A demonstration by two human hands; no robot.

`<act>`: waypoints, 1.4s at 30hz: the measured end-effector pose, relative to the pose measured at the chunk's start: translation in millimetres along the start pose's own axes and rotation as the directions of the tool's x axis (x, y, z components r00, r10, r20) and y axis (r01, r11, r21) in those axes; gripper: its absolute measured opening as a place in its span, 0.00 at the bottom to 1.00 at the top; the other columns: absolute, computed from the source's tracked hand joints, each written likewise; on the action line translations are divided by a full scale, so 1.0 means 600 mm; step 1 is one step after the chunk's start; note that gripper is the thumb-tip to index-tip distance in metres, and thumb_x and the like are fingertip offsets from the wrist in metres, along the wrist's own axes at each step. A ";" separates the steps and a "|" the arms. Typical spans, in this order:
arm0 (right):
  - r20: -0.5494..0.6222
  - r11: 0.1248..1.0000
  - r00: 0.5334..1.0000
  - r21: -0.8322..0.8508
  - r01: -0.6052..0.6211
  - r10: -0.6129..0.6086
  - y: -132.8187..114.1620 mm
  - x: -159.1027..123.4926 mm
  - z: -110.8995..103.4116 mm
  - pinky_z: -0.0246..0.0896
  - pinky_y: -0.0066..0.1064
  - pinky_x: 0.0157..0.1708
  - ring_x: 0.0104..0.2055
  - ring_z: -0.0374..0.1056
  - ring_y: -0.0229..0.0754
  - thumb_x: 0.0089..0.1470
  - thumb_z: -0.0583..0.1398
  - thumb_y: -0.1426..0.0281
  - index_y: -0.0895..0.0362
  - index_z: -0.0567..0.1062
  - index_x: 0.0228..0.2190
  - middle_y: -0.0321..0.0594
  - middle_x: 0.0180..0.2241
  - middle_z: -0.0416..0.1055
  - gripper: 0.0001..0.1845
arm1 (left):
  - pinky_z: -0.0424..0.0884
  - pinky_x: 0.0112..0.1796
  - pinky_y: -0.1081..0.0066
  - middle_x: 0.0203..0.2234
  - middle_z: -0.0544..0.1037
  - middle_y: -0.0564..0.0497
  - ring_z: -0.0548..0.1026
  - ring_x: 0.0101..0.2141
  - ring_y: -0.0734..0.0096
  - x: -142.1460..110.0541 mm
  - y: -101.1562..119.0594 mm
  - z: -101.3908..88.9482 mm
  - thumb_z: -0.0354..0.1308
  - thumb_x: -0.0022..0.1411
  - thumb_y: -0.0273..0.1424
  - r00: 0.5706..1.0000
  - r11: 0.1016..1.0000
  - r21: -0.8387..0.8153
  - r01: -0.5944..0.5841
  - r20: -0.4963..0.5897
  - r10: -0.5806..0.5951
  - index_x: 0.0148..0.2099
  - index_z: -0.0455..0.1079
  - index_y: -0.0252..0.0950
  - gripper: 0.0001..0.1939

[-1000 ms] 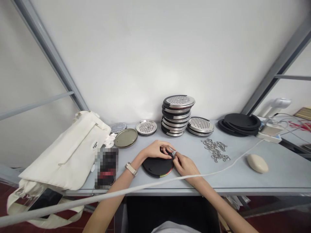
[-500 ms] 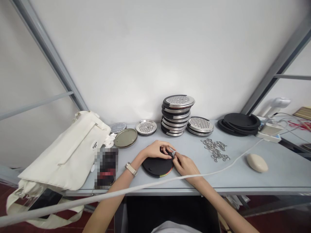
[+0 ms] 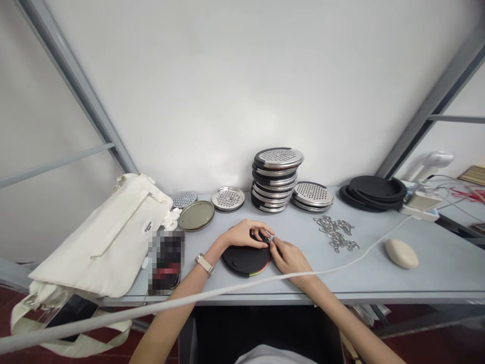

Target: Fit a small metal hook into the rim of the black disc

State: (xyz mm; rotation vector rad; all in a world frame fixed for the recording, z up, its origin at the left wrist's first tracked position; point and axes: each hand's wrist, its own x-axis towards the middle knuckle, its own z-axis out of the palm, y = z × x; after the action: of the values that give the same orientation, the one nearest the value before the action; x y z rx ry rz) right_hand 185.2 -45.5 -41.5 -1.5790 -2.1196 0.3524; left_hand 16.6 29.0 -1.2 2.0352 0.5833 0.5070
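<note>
A black round disc (image 3: 246, 260) with a red, yellow and green strip along its lower right edge lies before me on the table. My left hand (image 3: 246, 233) rests over its far side, fingers curled round the upper right rim. At that same spot my right hand (image 3: 290, 257) is closed, thumb and fingertips pinched together against the rim. Something small and shiny shows between the two hands, too small to name. Right of my hands lies a loose pile of bent metal wire clips (image 3: 336, 233).
Behind my hands rises a tall stack of perforated metal discs (image 3: 276, 182), beside a lower stack (image 3: 312, 197). Black discs (image 3: 373, 194) lie at the right, olive lids (image 3: 196, 216) at the left. A white cable (image 3: 242, 287) crosses in front; a cream bag (image 3: 102, 237) leans left.
Hardly anything differs. Both hands keep their places at the disc's upper right rim, with only a slight shift of the right fingertips.
</note>
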 end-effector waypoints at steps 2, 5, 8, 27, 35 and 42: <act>0.003 1.000 1.000 -0.002 0.000 0.000 0.000 0.000 0.000 0.49 0.28 0.27 0.27 0.63 0.38 0.57 0.40 0.65 0.56 0.64 0.29 0.39 0.26 0.69 0.17 | 0.67 0.35 0.76 0.35 0.75 0.46 0.70 0.32 0.75 0.000 0.000 0.000 0.61 0.47 0.31 1.000 1.000 0.003 -0.002 0.003 0.002 0.46 0.68 0.32 0.22; 0.003 1.000 1.000 -0.010 0.002 -0.002 0.001 -0.001 0.000 0.48 0.27 0.27 0.27 0.63 0.37 0.57 0.41 0.66 0.56 0.65 0.29 0.39 0.25 0.69 0.16 | 0.67 0.35 0.76 0.35 0.74 0.46 0.70 0.31 0.76 0.001 -0.003 0.000 0.61 0.47 0.31 1.000 1.000 0.005 -0.018 0.008 0.018 0.46 0.68 0.33 0.22; -0.015 1.000 1.000 -0.018 0.013 -0.014 0.001 -0.001 0.001 0.48 0.27 0.26 0.26 0.62 0.37 0.57 0.42 0.66 0.56 0.65 0.28 0.38 0.24 0.68 0.15 | 0.66 0.34 0.76 0.35 0.74 0.46 0.69 0.29 0.78 0.002 -0.008 0.000 0.61 0.46 0.31 1.000 1.000 0.015 -0.011 0.011 0.011 0.47 0.68 0.34 0.23; -0.023 0.999 1.000 -0.037 0.017 -0.018 -0.002 -0.002 -0.003 0.47 0.26 0.25 0.24 0.61 0.36 0.57 0.41 0.64 0.55 0.63 0.26 0.38 0.23 0.67 0.16 | 0.63 0.26 0.80 0.41 0.72 0.46 0.59 0.21 0.86 0.001 -0.002 -0.002 0.61 0.45 0.30 0.999 0.997 0.075 -0.029 -0.040 0.032 0.53 0.61 0.37 0.31; -0.001 0.999 1.000 -0.036 0.007 -0.007 -0.002 -0.001 -0.002 0.47 0.27 0.25 0.25 0.62 0.37 0.57 0.41 0.65 0.55 0.63 0.28 0.38 0.23 0.67 0.15 | 0.64 0.30 0.78 0.36 0.73 0.48 0.64 0.25 0.81 0.001 -0.007 -0.001 0.61 0.47 0.32 1.000 0.997 0.076 -0.001 -0.022 0.003 0.50 0.65 0.35 0.26; -0.015 0.999 1.000 -0.028 0.015 -0.016 0.001 0.000 0.000 0.47 0.27 0.25 0.25 0.62 0.37 0.58 0.41 0.64 0.55 0.63 0.28 0.38 0.24 0.68 0.16 | 0.61 0.30 0.78 0.36 0.72 0.49 0.68 0.28 0.79 0.001 -0.006 -0.002 0.60 0.48 0.32 0.998 0.984 0.170 -0.053 -0.023 0.058 0.41 0.70 0.34 0.16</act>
State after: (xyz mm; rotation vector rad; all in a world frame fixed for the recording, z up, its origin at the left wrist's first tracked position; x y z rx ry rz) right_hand 185.6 -45.7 -41.7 -1.5748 -2.1325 0.3059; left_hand 15.8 32.0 -3.9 2.2144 0.6053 0.5353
